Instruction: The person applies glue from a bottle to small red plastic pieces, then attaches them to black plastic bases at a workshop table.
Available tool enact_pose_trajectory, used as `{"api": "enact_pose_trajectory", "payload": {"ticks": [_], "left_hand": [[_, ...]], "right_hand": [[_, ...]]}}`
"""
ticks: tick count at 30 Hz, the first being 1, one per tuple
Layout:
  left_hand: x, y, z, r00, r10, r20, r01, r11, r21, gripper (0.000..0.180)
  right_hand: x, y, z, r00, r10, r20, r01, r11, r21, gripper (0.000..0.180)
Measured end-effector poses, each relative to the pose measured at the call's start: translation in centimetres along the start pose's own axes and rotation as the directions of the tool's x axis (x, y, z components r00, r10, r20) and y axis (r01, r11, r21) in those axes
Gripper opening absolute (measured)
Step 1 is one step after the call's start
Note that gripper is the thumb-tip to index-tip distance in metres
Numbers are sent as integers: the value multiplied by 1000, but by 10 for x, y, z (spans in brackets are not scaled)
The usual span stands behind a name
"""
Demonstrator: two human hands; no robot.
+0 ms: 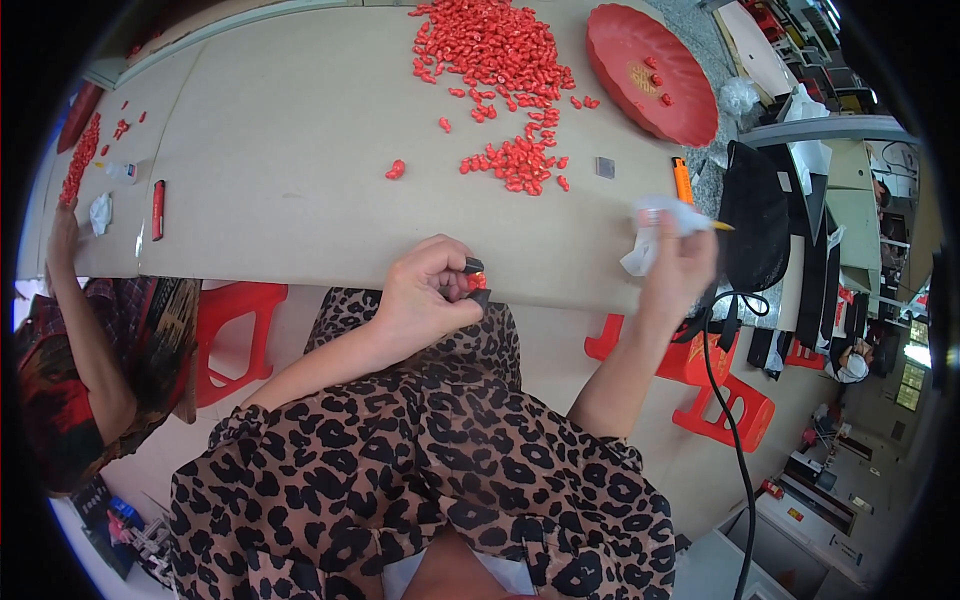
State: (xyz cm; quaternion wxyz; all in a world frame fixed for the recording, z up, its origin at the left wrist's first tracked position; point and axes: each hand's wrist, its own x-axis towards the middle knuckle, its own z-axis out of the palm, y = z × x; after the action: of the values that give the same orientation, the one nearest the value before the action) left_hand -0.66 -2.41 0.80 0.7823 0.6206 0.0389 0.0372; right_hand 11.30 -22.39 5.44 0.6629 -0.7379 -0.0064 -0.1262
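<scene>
At the table's front edge my left hand pinches a small shiny red bead-like piece between fingertips that wear black covers. My right hand grips a white squeeze bottle with a yellow tip, tilted so the tip points right; motion blurs it slightly. A crumpled white tissue lies beside that hand. Beyond my hands are a small heap of red pieces, a larger pile and a lone red piece. A small grey square lies right of the small heap.
A scalloped red plate holds a few pieces at the far right. Nearby are an orange-handled cutter, a black bag and a hanging black cable. At left, another person's arm reaches red pieces; a red tool lies nearer me.
</scene>
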Motion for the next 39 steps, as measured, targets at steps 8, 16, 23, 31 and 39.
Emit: {"api": "enact_pose_trajectory", "payload": {"ticks": [8,16,23,31,39], "left_hand": [[0,3,1,1000,22,16,-23,999,49,22],[1,-1,-1,1000,-12,1,12,1000,-19,24],[1,1,-1,1000,-1,5,1,1000,-4,23],[1,0,-3,1000,6,22,-6,1000,12,22],[1,1,-3,999,-39,13,38,999,21,22]], "right_hand": [[-7,-3,-4,969,233,78,-244,952,185,23],[-37,2,18,890,305,339,-381,906,186,30],[-31,5,17,910,276,310,-340,924,176,22],[-39,-2,19,834,345,430,-429,897,111,26],[-32,-1,19,859,315,403,-390,913,118,23]]}}
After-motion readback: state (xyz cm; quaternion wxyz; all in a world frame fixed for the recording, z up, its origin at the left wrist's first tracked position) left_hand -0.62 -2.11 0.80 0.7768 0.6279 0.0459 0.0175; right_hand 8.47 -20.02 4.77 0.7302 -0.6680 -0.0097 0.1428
